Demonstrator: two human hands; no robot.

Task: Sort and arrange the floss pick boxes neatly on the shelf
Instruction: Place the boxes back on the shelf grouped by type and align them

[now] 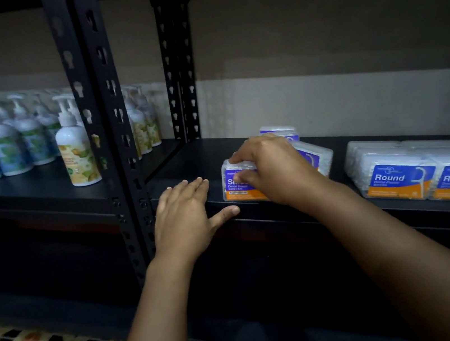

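While the right hand pinches the purple box from above at the front edge of the shelf, the left hand lies flat and empty at nine o'clock of it; the blue boxes wait at three o'clock, long sides facing out.

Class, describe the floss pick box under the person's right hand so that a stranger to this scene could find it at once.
Start at the black metal shelf and look right of its upright post. Near the front edge stands a clear box with a purple and orange label, gripped by the right hand. The boxes further right have blue "Round" labels instead.
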